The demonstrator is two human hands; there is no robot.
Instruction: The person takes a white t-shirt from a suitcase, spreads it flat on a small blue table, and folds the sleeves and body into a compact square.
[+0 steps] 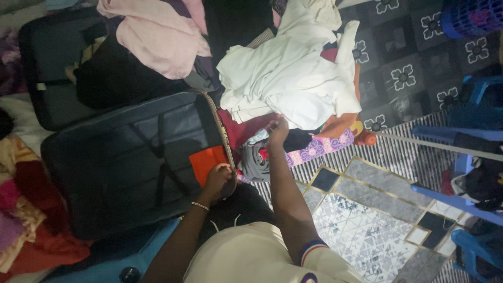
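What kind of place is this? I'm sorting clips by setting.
Most likely a room in a home. An open dark suitcase lies by heaps of clothes, among them a white pile, on a patterned floor mat with blue plastic chairs at the side.

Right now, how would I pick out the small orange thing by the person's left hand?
Find the big open dark suitcase that fills the left of the view. Follow its zip edge on the right down to the left hand with a thin bracelet. The flat orange cloth lies under those fingers, the only bright patch on the dark lining, apart from the white clothes pile.
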